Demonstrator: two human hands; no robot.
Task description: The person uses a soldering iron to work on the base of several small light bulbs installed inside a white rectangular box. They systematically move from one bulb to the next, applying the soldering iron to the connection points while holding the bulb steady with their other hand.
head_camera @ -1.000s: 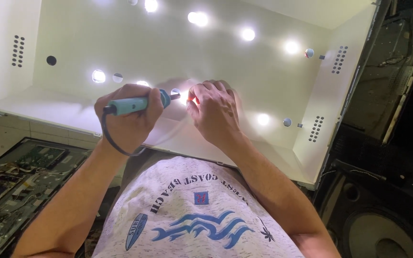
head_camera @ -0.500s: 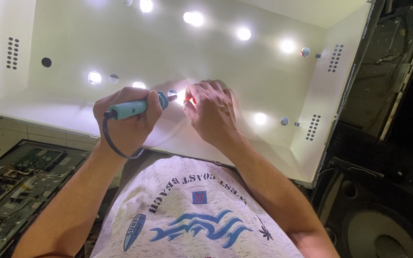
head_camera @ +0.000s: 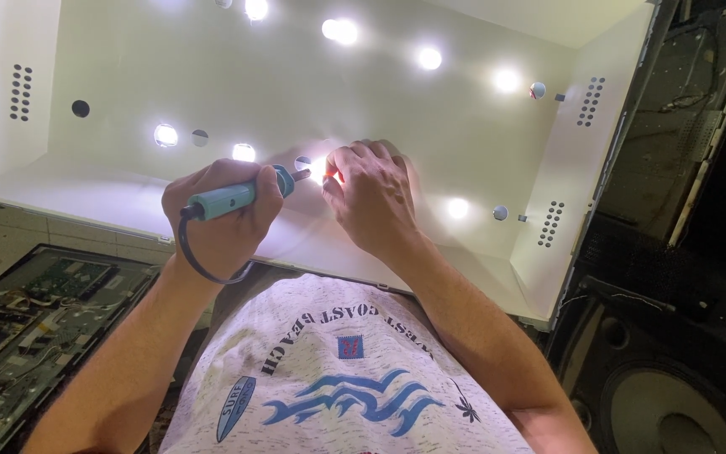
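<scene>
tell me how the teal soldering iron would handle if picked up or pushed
The teal soldering iron probably feels light and stiff: the left hand alone holds it level by the handle. Its round handle may roll if laid down. The dark cord loops slackly under the fist, so it is likely floppy and could tug the tool.

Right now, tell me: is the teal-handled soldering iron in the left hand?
No: the soldering iron is gripped in the right hand; the left hand pinches beside a lit LED.
</scene>
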